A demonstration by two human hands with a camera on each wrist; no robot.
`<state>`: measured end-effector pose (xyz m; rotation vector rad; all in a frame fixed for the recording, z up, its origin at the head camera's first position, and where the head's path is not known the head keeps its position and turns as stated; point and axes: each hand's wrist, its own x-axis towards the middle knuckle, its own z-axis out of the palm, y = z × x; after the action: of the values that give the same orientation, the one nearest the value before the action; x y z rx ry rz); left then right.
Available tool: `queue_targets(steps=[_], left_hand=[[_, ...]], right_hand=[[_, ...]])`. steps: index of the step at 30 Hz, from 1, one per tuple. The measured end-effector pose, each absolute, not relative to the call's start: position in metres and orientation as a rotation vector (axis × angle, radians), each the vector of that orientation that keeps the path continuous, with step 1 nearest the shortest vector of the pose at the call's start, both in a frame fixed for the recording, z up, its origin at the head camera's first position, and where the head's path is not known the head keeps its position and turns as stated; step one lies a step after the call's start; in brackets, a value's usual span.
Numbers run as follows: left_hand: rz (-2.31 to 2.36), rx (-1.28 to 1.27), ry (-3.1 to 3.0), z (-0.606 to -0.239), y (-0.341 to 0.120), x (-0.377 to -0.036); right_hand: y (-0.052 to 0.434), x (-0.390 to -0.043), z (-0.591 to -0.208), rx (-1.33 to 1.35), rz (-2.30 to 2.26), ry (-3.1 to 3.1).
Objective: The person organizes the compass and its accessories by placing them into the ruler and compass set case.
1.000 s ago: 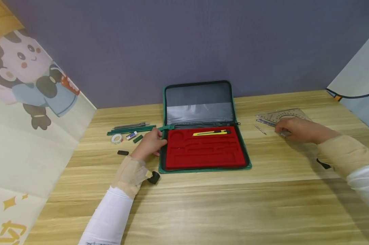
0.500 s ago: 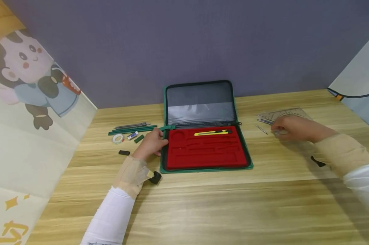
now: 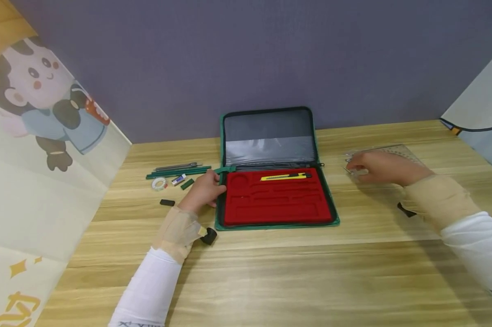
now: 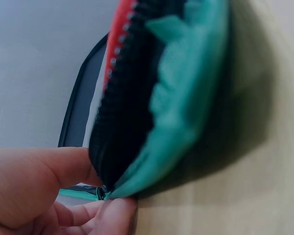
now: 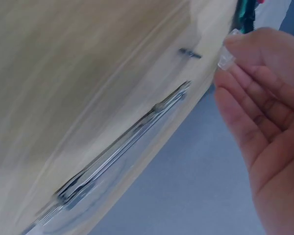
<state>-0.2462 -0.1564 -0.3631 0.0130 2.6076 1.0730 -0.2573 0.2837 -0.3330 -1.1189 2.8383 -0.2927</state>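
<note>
A green zip case (image 3: 278, 227) lies unfolded on the table, its red moulded insert (image 3: 272, 211) facing up. My left hand (image 3: 202, 190) pinches the case's left edge between thumb and fingers; the left wrist view shows the zip teeth (image 4: 104, 98) and green fabric (image 4: 186, 98) there. A yellow utility knife (image 3: 284, 177) sits near the top of the insert. To the right of the case, my right hand (image 3: 382, 168) pinches a small clear plastic piece (image 5: 227, 56), its kind unclear. Below it in the right wrist view are a metal drawing compass (image 5: 132, 134) and a tiny metal part (image 5: 189, 53).
Left of the case lie green pencils (image 3: 176, 172), a metal compass-like tool (image 3: 176, 167), a tape roll (image 3: 159, 183), an eraser (image 3: 179, 180), a green block (image 3: 187, 184) and a black piece (image 3: 167, 202). A clear set square (image 3: 403, 151) lies partly behind my right hand.
My right hand has moved left toward the case with the clear piece, now covering most of the compass and the tiny metal part in the head view. The left hand stays at the case edge.
</note>
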Motion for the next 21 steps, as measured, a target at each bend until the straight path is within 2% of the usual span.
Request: queue_targets(steps=[21], left_hand=[[1.07, 0.012, 2.639, -0.367, -0.156, -0.248]], right_hand=[[0.225, -0.272, -0.327, -1.222, -0.347, 2.765]])
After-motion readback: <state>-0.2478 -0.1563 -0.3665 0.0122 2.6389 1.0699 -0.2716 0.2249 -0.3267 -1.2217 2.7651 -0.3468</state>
